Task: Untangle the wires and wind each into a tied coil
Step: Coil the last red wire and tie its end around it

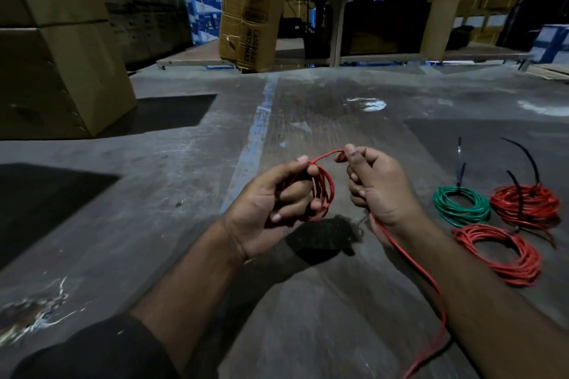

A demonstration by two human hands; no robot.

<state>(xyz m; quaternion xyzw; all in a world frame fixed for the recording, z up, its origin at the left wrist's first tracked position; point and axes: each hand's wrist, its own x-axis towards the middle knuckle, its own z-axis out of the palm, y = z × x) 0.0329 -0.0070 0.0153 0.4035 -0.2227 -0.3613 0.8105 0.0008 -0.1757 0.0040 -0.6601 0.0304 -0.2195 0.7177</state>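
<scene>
My left hand (271,206) grips a small coil of red wire (323,191), several loops wound round its fingers above the floor. From the coil the red wire arcs over to my right hand (372,184), which pinches it between thumb and fingers. The loose tail (431,283) runs down under my right forearm toward the bottom edge. On the floor to the right lie a green coil (460,204), a red coil (525,201) behind it and another red coil (498,252) nearer me. Black cable ties (523,160) stick up from the green coil and the far red coil.
The grey concrete floor (154,224) has a faded blue painted line (255,138). Large cardboard boxes (55,49) are stacked at the left. A tall carton (249,9) and metal shelving (354,9) stand at the back. A wet patch (366,103) shines ahead.
</scene>
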